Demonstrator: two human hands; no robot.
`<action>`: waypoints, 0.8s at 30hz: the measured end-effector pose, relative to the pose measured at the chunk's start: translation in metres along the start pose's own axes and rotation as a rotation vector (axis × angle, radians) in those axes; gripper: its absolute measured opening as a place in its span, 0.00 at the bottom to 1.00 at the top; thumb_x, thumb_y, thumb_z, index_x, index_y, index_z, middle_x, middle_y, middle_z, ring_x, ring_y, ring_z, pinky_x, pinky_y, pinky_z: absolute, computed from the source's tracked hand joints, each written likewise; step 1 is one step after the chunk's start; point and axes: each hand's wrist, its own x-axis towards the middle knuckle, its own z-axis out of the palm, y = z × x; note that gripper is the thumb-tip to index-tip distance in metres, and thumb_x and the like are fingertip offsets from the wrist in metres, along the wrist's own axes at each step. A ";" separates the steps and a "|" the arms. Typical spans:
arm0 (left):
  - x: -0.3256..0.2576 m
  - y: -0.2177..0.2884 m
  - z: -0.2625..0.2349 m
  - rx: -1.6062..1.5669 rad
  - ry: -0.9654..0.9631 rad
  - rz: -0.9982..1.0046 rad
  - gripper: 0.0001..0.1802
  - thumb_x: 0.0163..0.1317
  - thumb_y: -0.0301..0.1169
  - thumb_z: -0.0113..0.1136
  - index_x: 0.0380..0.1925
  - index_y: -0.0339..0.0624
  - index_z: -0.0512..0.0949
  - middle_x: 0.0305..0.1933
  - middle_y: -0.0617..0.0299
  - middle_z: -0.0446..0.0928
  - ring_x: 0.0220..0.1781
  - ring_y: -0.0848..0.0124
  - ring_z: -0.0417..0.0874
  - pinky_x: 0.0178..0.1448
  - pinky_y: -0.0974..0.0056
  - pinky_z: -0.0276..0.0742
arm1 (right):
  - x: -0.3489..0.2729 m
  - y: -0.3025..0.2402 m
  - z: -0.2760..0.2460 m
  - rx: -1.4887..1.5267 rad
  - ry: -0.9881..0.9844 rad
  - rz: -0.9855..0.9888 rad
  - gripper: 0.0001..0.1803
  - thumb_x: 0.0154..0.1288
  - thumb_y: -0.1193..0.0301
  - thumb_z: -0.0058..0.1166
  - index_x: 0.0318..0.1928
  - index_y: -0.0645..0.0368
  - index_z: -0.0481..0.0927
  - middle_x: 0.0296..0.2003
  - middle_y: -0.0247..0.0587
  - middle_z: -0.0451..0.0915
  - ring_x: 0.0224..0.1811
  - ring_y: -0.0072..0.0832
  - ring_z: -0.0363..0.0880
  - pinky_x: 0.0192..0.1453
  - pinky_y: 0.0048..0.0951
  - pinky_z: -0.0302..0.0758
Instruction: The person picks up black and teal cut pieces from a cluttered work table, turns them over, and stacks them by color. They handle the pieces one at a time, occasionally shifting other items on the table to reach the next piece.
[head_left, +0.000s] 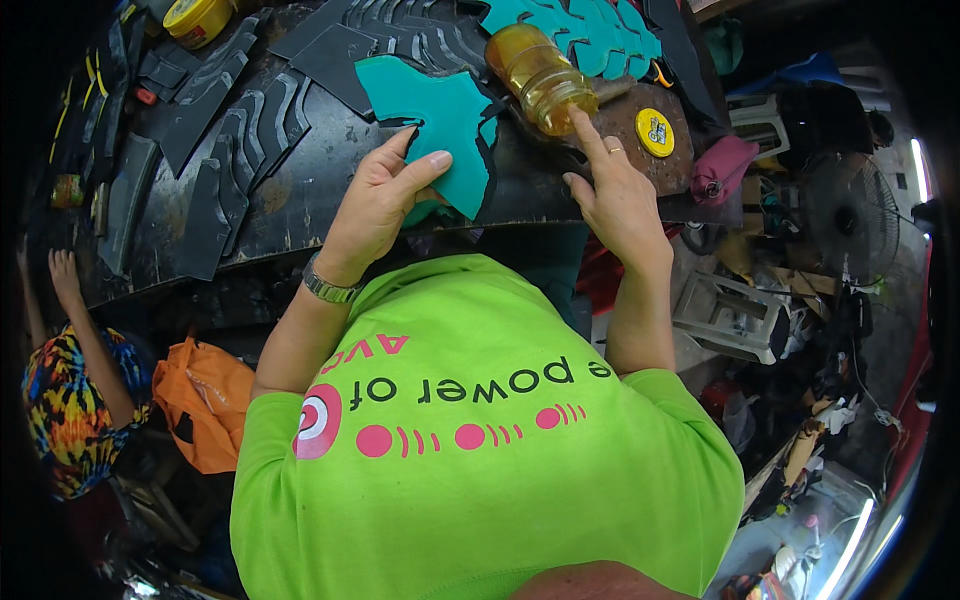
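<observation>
left hand (385,195) grips teal piece (445,125) — right hand (615,195) forefinger touching amber jar (540,75)

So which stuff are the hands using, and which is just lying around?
In use:
left hand holding the teal cut-out piece
right hand, finger on the amber plastic jar

Lying about:
yellow lid
black cut pieces
teal pieces stack
yellow tin

Left hand (375,205) at frame centre, gripping teal cutout (445,120) by its edge. Right hand (618,195) right of it, forefinger touching amber plastic jar (540,75) lying at upper centre.
</observation>
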 end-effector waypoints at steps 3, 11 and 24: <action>0.002 -0.002 0.000 0.003 0.008 0.001 0.20 0.74 0.30 0.57 0.63 0.35 0.72 0.52 0.61 0.83 0.48 0.74 0.86 0.50 0.67 0.84 | 0.003 -0.001 0.004 -0.045 -0.081 0.032 0.42 0.65 0.70 0.60 0.77 0.39 0.57 0.45 0.55 0.74 0.42 0.54 0.81 0.45 0.51 0.78; 0.002 -0.004 0.004 -0.071 0.015 -0.017 0.20 0.75 0.30 0.56 0.63 0.35 0.71 0.53 0.60 0.82 0.49 0.73 0.86 0.52 0.63 0.86 | 0.004 -0.008 -0.018 0.195 0.156 -0.118 0.24 0.60 0.80 0.56 0.58 0.50 0.81 0.47 0.50 0.75 0.40 0.47 0.81 0.46 0.41 0.79; 0.001 -0.002 0.016 -0.232 -0.031 -0.025 0.20 0.76 0.30 0.53 0.64 0.36 0.68 0.55 0.59 0.81 0.51 0.71 0.86 0.52 0.57 0.88 | 0.015 -0.062 0.018 0.889 0.336 -0.258 0.31 0.63 0.86 0.50 0.68 0.61 0.75 0.68 0.42 0.66 0.58 0.27 0.75 0.59 0.27 0.73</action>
